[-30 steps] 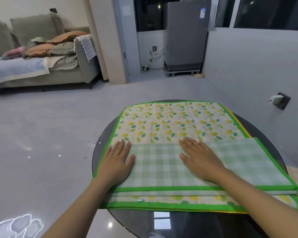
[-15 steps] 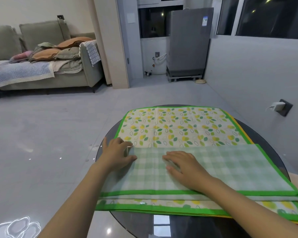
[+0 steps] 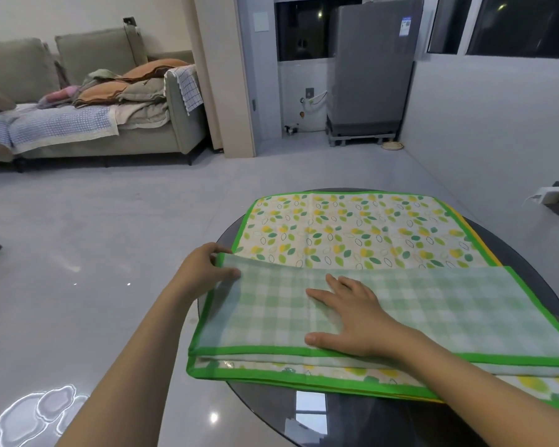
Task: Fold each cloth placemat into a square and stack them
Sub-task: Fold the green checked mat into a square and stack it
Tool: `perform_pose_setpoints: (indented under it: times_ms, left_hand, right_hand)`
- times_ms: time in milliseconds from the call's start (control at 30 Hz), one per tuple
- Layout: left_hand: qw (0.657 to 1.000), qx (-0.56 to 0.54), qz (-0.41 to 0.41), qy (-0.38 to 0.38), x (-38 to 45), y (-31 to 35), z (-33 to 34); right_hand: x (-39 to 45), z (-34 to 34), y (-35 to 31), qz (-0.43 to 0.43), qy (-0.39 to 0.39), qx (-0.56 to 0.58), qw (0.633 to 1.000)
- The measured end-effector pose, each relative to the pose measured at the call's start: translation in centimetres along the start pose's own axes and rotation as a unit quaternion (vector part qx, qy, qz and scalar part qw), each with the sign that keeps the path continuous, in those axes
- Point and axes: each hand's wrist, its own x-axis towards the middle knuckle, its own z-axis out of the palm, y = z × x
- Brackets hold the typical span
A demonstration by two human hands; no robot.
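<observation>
The top placemat (image 3: 400,304) lies on the round bench (image 3: 352,421), folded once into a long strip with its checked side up. The left hand (image 3: 200,269) pinches its far left corner. The right hand (image 3: 352,314) lies flat and spread on the middle. I think it needs another fold to become a square. The leafy placemats (image 3: 352,230) underneath still lie unfolded.

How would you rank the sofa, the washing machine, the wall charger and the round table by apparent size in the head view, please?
1. Round table, nearest the camera
2. Sofa
3. Washing machine
4. Wall charger

The table's lead owes much to nearness.
</observation>
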Motion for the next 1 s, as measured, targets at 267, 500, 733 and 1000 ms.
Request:
perform_pose_setpoints:
  times_ms: [267,500,733,1000]
  left_hand:
    - [0.960,-0.273,-0.057,-0.021,-1.0,2.1,-2.1]
    - [0.907,-0.411,-0.055,-0.076,-3.2,7.6,-1.0]
    - [0.888,-0.444,-0.025,-0.117,-4.0,11.8,4.2]
    - [0.895,-0.425,-0.005,-0.133,-5.1,15.0,12.0]
  right_hand:
    - [0.0,-0.3,-0.3,0.002,-0.012,0.010,1.000]
    - [-1.5,-1.6,0.8,-0.027,0.002,0.109,0.994]
    - [-3.7,-4.5,3.1,0.022,0.112,0.358,0.927]
    - [-7.9,-7.8,5.8,0.096,0.119,0.451,0.879]
